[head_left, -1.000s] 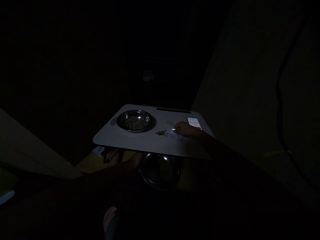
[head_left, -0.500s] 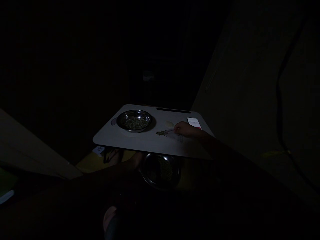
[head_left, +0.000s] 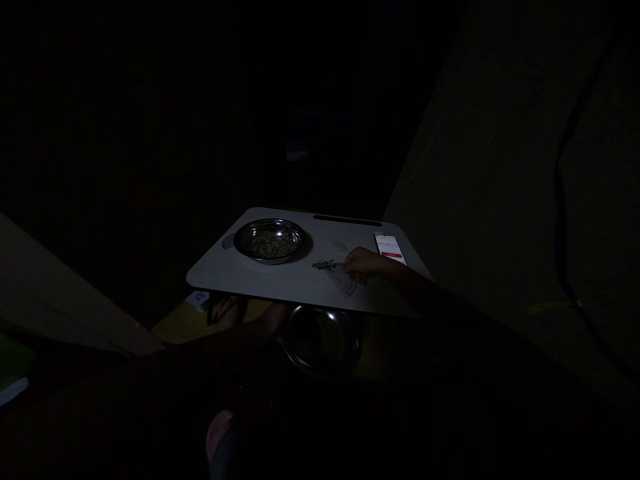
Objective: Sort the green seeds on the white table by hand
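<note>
In the dim light, my right hand (head_left: 364, 264) is over the white table (head_left: 285, 283), fingers closed. A thin pale piece seems to run from the fingertips towards a small heap of greenish bits (head_left: 324, 265); its kind is too dark to tell. Below the hand shows a pale fan-shaped, finely lined patch (head_left: 344, 283). My left hand (head_left: 274, 317), partly lost in shadow, is closed at the left rim of a metal bowl (head_left: 295, 357) below the table's front edge. Small green pieces (head_left: 332, 337) lie inside this bowl.
A second metal bowl (head_left: 242, 249) with greenish pieces (head_left: 274, 246) stands at the table's left. A lit phone (head_left: 389, 247) lies at the right, near a dark slot (head_left: 347, 221) along the back edge. A wall with a dark cable (head_left: 560, 200) rises at right.
My right hand has shifted slightly left and down towards the small heap, and more of the fan-shaped patch shows. The left hand and both bowls are nearly unchanged.
</note>
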Motion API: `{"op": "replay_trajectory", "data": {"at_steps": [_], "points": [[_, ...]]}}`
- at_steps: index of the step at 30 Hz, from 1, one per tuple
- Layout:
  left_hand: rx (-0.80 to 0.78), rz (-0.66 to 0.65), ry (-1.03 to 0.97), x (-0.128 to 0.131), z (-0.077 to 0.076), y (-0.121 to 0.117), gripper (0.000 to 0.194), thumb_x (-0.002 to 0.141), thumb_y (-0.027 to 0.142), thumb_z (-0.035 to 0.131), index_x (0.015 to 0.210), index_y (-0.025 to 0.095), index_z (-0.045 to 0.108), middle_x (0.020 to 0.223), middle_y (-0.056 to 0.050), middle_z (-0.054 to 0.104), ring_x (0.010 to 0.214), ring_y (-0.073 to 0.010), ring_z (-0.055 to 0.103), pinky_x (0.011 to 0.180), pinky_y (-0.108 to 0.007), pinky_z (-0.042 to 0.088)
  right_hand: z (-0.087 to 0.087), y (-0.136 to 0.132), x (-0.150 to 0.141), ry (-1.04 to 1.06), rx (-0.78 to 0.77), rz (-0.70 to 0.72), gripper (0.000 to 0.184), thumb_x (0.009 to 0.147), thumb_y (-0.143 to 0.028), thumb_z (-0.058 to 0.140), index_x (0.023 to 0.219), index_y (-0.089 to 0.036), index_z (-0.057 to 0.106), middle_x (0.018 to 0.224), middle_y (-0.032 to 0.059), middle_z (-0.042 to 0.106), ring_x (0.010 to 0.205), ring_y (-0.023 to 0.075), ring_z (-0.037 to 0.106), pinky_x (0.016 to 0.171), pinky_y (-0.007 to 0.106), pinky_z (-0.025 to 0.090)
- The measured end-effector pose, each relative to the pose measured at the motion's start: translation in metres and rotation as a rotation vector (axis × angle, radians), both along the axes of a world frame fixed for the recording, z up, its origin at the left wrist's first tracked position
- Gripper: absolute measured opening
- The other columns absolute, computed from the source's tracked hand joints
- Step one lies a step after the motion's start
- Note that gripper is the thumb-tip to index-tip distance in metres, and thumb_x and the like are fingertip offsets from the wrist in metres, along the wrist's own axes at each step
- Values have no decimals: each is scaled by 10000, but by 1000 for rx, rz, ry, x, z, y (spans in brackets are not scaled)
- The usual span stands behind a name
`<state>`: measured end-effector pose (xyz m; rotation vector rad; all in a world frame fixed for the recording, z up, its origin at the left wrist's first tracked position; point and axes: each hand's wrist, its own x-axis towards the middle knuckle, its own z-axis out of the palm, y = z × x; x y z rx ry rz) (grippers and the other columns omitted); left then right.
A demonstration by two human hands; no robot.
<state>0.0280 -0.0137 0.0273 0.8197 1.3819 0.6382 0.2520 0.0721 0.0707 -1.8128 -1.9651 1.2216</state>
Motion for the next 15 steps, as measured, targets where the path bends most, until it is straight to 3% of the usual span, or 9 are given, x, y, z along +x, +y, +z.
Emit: {"op": "replay_trajectory", "data": {"at_steps": [9,15], "points": [[-42,17,39,3,13,-6,183,667,326,493,674,169,586,419,-20,541,543,-208,557,469,-273,402,3,-8,2,-15,-17,-21,197,640,-144,480,444,-128,472,335,13,477,344,92,473,394,207,400],[50,23,92,6,19,-10,182,683,307,469,671,168,585,445,-25,546,550,-207,557,473,-274,415,0,-7,7,-30,-24,-21,170,622,-131,498,453,-126,480,337,8,481,352,100,487,395,200,405]]}}
